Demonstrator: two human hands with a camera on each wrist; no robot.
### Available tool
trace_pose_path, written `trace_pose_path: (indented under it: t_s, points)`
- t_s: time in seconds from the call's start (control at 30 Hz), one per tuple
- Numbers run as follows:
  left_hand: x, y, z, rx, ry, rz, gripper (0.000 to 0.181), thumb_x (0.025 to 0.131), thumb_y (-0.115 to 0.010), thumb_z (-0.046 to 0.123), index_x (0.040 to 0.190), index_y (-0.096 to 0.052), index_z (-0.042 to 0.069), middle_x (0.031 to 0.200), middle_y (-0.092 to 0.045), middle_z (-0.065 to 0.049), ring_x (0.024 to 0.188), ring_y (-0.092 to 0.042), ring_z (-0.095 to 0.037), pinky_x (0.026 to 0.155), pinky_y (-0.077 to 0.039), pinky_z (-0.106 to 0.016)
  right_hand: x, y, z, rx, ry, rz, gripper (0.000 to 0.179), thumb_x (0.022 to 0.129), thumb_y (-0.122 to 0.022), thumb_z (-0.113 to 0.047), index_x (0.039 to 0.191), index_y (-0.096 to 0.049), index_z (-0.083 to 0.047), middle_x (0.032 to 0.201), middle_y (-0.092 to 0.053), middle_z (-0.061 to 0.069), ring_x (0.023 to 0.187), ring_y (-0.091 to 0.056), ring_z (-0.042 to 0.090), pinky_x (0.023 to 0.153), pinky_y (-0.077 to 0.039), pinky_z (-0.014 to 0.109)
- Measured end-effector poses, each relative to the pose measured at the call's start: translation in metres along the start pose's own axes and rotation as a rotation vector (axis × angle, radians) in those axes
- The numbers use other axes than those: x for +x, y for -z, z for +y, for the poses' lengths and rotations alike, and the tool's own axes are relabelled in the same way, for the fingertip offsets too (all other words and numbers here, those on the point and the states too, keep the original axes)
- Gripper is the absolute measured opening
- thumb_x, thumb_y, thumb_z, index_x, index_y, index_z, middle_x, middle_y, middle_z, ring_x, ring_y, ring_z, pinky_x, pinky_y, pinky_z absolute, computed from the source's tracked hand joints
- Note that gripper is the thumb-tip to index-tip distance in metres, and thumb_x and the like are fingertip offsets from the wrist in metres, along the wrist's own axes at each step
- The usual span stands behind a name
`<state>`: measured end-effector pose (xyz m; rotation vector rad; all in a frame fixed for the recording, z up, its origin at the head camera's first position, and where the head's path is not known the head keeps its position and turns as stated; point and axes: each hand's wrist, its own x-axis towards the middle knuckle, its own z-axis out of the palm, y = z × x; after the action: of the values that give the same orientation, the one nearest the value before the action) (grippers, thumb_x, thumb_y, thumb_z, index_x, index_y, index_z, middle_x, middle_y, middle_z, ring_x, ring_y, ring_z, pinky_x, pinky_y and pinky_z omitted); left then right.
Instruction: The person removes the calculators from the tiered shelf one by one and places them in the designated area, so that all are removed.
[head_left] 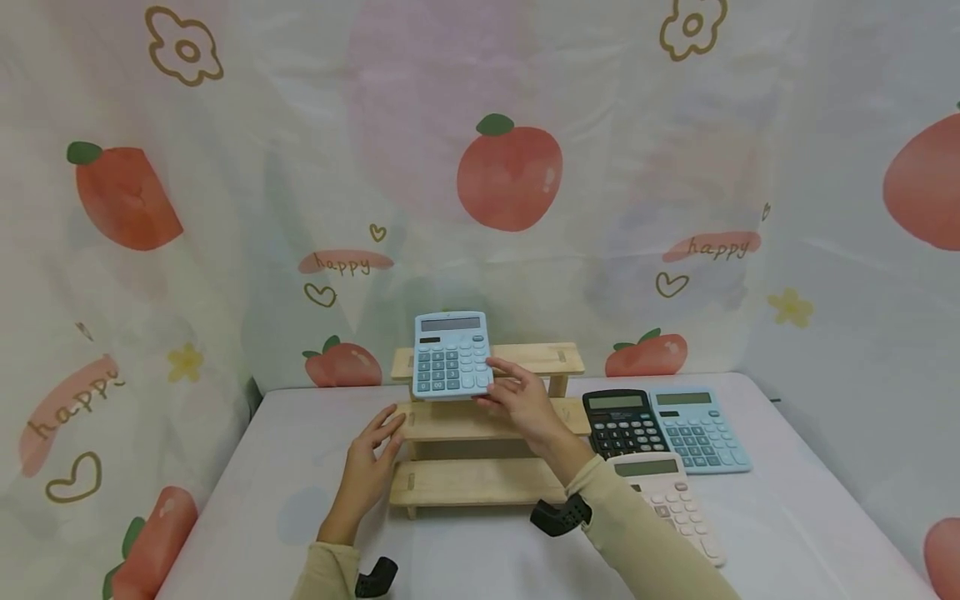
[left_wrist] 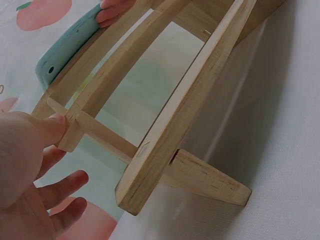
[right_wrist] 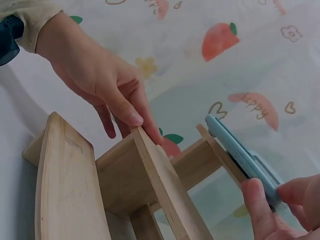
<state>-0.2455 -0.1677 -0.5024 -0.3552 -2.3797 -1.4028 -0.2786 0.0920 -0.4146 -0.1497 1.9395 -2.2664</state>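
A light blue calculator (head_left: 452,354) is tilted up against the top tier of a three-tier wooden rack (head_left: 472,483), its keys facing me. My right hand (head_left: 525,408) holds it by the lower right corner, thumb and fingers pinching its edge, as the right wrist view shows on the blue calculator (right_wrist: 245,155). At the left end of the middle tier, my left hand (head_left: 367,467) grips the board between thumb and index finger. Its other fingers hang loosely off the wood in the left wrist view, where the left hand (left_wrist: 30,170) is close up.
Right of the rack, a black calculator (head_left: 622,423) lies beside another light blue calculator (head_left: 701,433) on the white table (head_left: 300,467). In front of them is a white calculator (head_left: 675,500), partly behind my right sleeve. A fruit-patterned cloth (head_left: 420,167) hangs behind and at both sides.
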Motion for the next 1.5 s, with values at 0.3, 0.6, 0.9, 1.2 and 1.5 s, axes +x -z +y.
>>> trace_pose_path:
  t_s: [0.3, 0.6, 0.9, 1.2, 1.5]
  points:
    - [0.001, 0.001, 0.002, 0.015, 0.005, 0.004, 0.037, 0.100, -0.063, 0.012, 0.133, -0.064, -0.003, 0.151, -0.053, -0.018, 0.142, -0.047, -0.041, 0.101, -0.048, -0.065, -0.001, 0.002, -0.002, 0.062, -0.015, -0.023, 0.052, 0.103, -0.047, 0.005, 0.153, -0.043, -0.007, 0.142, -0.055, 0.029, 0.094, -0.073, 0.012, 0.080, -0.059, 0.018]
    - [0.000, 0.002, 0.002, 0.015, 0.015, -0.002, 0.037, 0.100, -0.062, 0.012, 0.135, -0.063, -0.002, 0.152, -0.051, -0.019, 0.143, -0.046, -0.041, 0.102, -0.047, -0.065, -0.002, 0.005, 0.000, 0.094, -0.025, -0.035, 0.051, 0.103, -0.045, 0.006, 0.153, -0.042, -0.007, 0.141, -0.055, 0.025, 0.097, -0.072, 0.012, 0.082, -0.059, 0.019]
    - [-0.001, 0.002, 0.003, 0.009, 0.010, -0.004, 0.037, 0.100, -0.062, 0.011, 0.134, -0.063, -0.003, 0.151, -0.052, -0.020, 0.141, -0.047, -0.041, 0.101, -0.048, -0.065, -0.008, 0.006, -0.004, 0.116, -0.009, -0.054, 0.054, 0.103, -0.043, 0.008, 0.154, -0.039, -0.006, 0.148, -0.048, 0.029, 0.098, -0.071, 0.009, 0.082, -0.059, 0.019]
    - [0.000, 0.001, 0.001, 0.024, 0.011, -0.007, 0.037, 0.100, -0.062, 0.014, 0.134, -0.063, -0.003, 0.151, -0.052, -0.019, 0.142, -0.046, -0.042, 0.102, -0.048, -0.064, -0.014, 0.011, -0.005, 0.110, 0.020, -0.053, 0.053, 0.103, -0.042, 0.008, 0.154, -0.038, -0.005, 0.150, -0.047, 0.029, 0.099, -0.071, 0.008, 0.083, -0.059, 0.020]
    - [-0.001, 0.000, 0.001, 0.024, 0.001, -0.006, 0.038, 0.101, -0.062, 0.015, 0.134, -0.063, -0.004, 0.151, -0.052, -0.019, 0.142, -0.047, -0.043, 0.101, -0.048, -0.065, -0.021, 0.015, -0.006, 0.104, 0.058, -0.075, 0.053, 0.103, -0.042, 0.008, 0.155, -0.035, -0.002, 0.146, -0.050, 0.027, 0.098, -0.071, 0.006, 0.083, -0.059, 0.019]
